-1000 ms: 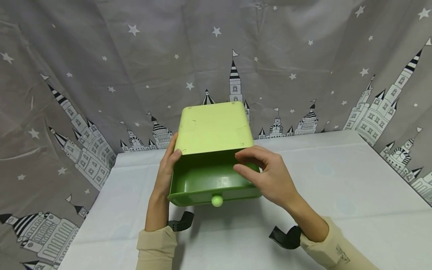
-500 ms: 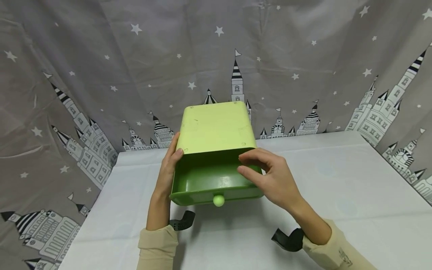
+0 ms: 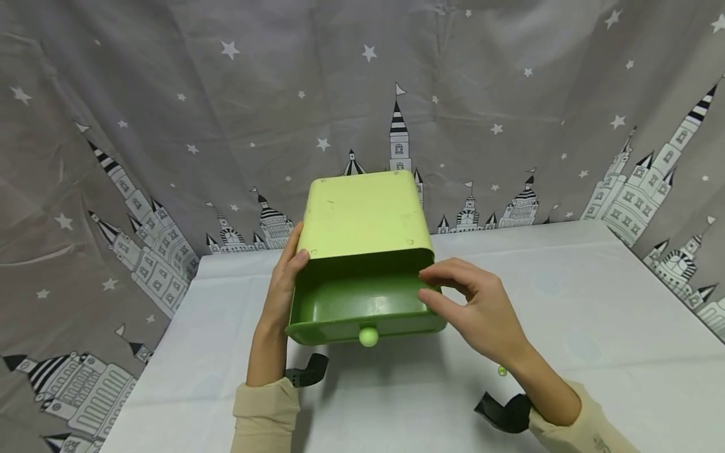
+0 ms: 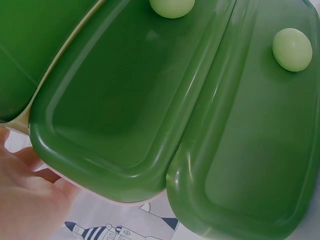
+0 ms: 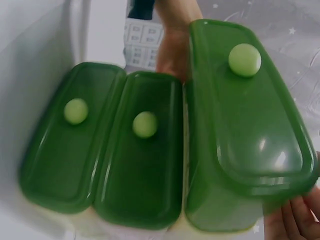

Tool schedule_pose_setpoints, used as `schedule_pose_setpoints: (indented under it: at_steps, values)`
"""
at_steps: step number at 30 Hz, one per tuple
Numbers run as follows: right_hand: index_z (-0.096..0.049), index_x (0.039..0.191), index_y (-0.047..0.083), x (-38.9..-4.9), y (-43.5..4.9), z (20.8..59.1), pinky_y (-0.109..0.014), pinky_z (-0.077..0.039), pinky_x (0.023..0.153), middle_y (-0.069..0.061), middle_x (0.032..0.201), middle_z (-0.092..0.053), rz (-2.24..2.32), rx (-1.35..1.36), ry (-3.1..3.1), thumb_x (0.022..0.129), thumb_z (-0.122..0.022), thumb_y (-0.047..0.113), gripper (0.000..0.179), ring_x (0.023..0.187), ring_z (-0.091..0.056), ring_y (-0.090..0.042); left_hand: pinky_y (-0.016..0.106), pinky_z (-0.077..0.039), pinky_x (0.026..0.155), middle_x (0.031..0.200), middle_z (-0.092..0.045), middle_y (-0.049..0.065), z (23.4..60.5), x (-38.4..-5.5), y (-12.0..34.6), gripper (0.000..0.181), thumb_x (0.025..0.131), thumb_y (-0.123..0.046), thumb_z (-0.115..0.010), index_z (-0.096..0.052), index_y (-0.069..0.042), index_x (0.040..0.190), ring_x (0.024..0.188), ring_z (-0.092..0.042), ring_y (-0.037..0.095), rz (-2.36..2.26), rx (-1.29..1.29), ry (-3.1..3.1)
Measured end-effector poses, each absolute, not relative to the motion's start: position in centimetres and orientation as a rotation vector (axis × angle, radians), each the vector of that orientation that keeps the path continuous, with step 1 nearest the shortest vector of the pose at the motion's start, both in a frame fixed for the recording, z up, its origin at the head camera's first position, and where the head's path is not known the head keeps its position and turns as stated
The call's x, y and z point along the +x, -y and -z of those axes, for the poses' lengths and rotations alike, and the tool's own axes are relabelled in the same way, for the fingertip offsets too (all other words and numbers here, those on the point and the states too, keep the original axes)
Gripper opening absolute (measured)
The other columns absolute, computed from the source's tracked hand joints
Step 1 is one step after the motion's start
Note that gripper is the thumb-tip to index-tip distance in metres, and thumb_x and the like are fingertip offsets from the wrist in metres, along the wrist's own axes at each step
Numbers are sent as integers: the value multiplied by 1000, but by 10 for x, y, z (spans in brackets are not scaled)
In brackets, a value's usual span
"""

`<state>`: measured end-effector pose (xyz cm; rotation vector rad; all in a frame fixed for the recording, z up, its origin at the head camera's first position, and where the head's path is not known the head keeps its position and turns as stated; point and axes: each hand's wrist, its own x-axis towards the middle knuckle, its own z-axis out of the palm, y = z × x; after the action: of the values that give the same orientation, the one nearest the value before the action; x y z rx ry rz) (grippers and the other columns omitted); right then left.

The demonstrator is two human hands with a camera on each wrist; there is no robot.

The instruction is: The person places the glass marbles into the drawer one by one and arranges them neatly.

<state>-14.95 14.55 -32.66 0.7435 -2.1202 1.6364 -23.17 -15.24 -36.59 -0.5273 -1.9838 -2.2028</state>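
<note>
A small drawer unit with a pale yellow-green top (image 3: 365, 217) stands on the table. Its upper green drawer (image 3: 368, 302) is pulled out, and the inside that shows holds nothing. My left hand (image 3: 281, 283) rests along the unit's left side, thumb at the front top corner. At the drawer's right side is my right hand (image 3: 476, 308), its thumb and fingers bent and apart, nothing seen between them. In the right wrist view, two lower drawers sit shut, the middle drawer (image 5: 142, 165) and the bottom drawer (image 5: 62, 155), each with a round pale green knob.
A small shiny yellow-green piece (image 3: 502, 371) lies on the white tablecloth (image 3: 566, 314) beside my right forearm. Behind the table hangs a grey curtain (image 3: 255, 113) printed with castles and stars. Each wrist carries a black mount, such as the right mount (image 3: 504, 413).
My right hand has moved right, from over the open drawer to its right side. The small shiny piece has come into sight beside my forearm. My left hand stays against the unit.
</note>
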Motion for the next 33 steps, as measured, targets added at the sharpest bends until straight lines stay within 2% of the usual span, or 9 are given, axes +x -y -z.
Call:
schedule_pose_setpoints:
  at_steps: [11,25,33]
  values:
    - [-72,103,8,-130,-179,340,-23,-50,87,-1,100,-69,-1571,675,2159,83,-73,-8,25,95,-65,-14,39,-16,115,162,-18,-4,366,-231,153,64,101,-24,-40,-18,-17,160,145,-17,12,2200,-521,1994]
    - [-71,105,7,-114,-218,367,-18,-48,86,-2,99,-69,-1472,506,2239,82,-73,-10,28,93,-65,-10,37,-16,115,162,-18,-5,366,-232,152,63,101,-23,-40,-17,-18,160,145,-16,11,2206,-529,1989]
    - [-72,106,7,-106,-238,387,-14,-46,88,1,100,-69,-1410,360,2333,84,-74,-4,25,92,-65,-7,39,-15,115,162,-18,-4,366,-231,153,63,101,-24,-40,-18,-20,159,145,-16,11,2200,-530,1992]
